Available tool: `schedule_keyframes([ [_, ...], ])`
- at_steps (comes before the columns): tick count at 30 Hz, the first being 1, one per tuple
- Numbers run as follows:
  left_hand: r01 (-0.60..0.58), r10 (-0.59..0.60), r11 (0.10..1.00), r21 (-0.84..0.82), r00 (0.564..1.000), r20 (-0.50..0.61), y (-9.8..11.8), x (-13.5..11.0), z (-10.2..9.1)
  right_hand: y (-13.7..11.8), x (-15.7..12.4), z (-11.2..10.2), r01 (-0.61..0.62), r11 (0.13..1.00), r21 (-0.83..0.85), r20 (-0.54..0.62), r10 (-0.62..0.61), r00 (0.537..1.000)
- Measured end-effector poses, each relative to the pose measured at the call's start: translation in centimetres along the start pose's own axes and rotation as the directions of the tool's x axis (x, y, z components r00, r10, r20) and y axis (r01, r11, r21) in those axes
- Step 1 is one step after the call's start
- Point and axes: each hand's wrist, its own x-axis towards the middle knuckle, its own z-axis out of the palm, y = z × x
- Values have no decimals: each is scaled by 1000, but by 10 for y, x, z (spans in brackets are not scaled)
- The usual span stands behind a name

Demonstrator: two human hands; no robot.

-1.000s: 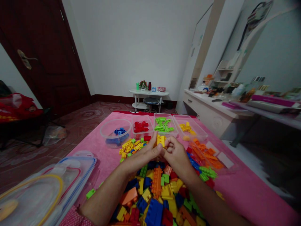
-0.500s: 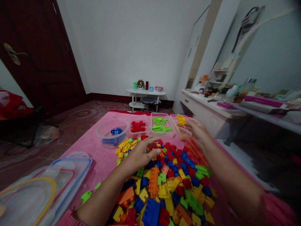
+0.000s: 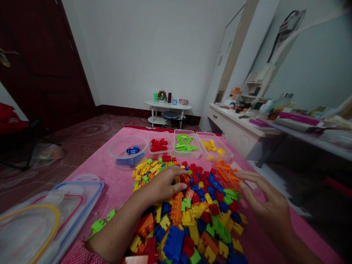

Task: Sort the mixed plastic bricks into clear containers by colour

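Note:
A big pile of toy building bricks [image 3: 192, 216] in red, blue, yellow, green and orange covers the middle of the pink cloth. My left hand [image 3: 162, 185] reaches over its far part, fingers bent and thumb apart. An orange brick [image 3: 184, 178] lies between that thumb and forefinger; no firm grip shows. To the right, my right hand [image 3: 268, 201] is open, its stretched fingertips at the edge of a clear container with orange bricks [image 3: 227, 172]. Whether they touch the container is unclear. Beyond the pile, a clear box [image 3: 227, 156] holds yellow bricks [image 3: 209, 145].
A round clear tub [image 3: 112, 156] holds blue bricks; beside it are clear boxes with red bricks [image 3: 158, 145] and green bricks [image 3: 185, 143]. Clear lids [image 3: 79, 209] with coloured rims lie stacked at left. A few green bricks [image 3: 97, 225] lie near my left forearm.
My right hand has moved from the box of yellow bricks back toward me, to the container of orange bricks. My left hand has bent its fingers down closer around an orange brick.

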Motion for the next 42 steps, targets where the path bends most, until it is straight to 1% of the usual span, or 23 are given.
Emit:
schedule_keyframes([
  [2, -4, 4, 1000, 1, 1000, 11, 0, 0, 0, 13, -14, -9, 83, 994, -66, 6, -83, 997],
  [3, -7, 7, 1000, -2, 1000, 16, 1, 0, 0, 19, -20, -12, 91, 991, -93, 5, -91, 996],
  [6, -10, 11, 1000, -14, 1000, 18, 1, 0, 1, 34, -38, -16, 37, 986, -161, -19, -40, 999],
  [7, -8, 8, 1000, -16, 1000, 12, 0, 0, 1, 37, -45, -17, 22, 986, -168, -3, -23, 1000],
  [8, -5, 6, 1000, -15, 1000, 9, 0, 0, 1, 38, -52, -17, 13, 986, -165, 42, -6, 999],
  [10, -4, 4, 1000, -9, 1000, 10, -1, 0, 2, 40, -65, -17, -11, 987, -158, 180, 40, 983],
  [12, -8, 8, 1000, -1, 1000, 17, -2, 1, 2, 43, -75, -15, -80, 983, -168, 278, 125, 952],
  [15, -11, 11, 1000, 3, 1000, 21, -1, 0, 1, 48, -85, -8, -256, 952, -169, 298, 297, 907],
  [17, -7, 6, 1000, 6, 1000, 23, -1, 0, 1, 50, -87, -2, -382, 917, -116, 313, 399, 862],
  [19, -3, 3, 1000, 14, 1000, 27, -1, 0, 2, 46, -86, 4, -481, 877, -5, 351, 452, 820],
  [22, 1, -2, 1000, 24, 999, 32, -1, 0, 3, 32, -80, 11, -535, 829, 160, 413, 436, 800],
  [25, 14, -15, 1000, 23, 1000, 23, 0, 0, 3, 17, -74, 19, -561, 802, 205, 435, 439, 786],
  [28, 30, -30, 999, 22, 1000, -1, 1, 0, 3, 9, -69, 31, -602, 755, 262, 453, 454, 767],
  [29, 32, -32, 999, 21, 999, -11, 0, 0, 3, 7, -67, 36, -608, 737, 297, 462, 446, 766],
  [32, 32, -31, 999, 12, 998, -49, -3, 1, 4, 3, -58, 54, -596, 701, 392, 474, 401, 784],
  [34, 27, -27, 1000, -1, 997, -78, -5, 1, 5, -1, -51, 65, -577, 710, 404, 459, 388, 799],
  [37, 28, -30, 999, -19, 992, -123, -7, 3, 6, -15, -39, 80, -527, 762, 375, 430, 361, 827],
  [40, 36, -41, 999, -33, 983, -181, -6, 3, 4, -40, -29, 92, -470, 806, 360, 473, 276, 837],
  [42, 34, -45, 998, -53, 976, -214, -4, 4, 2, -61, -21, 98, -414, 832, 369, 521, 184, 834],
])
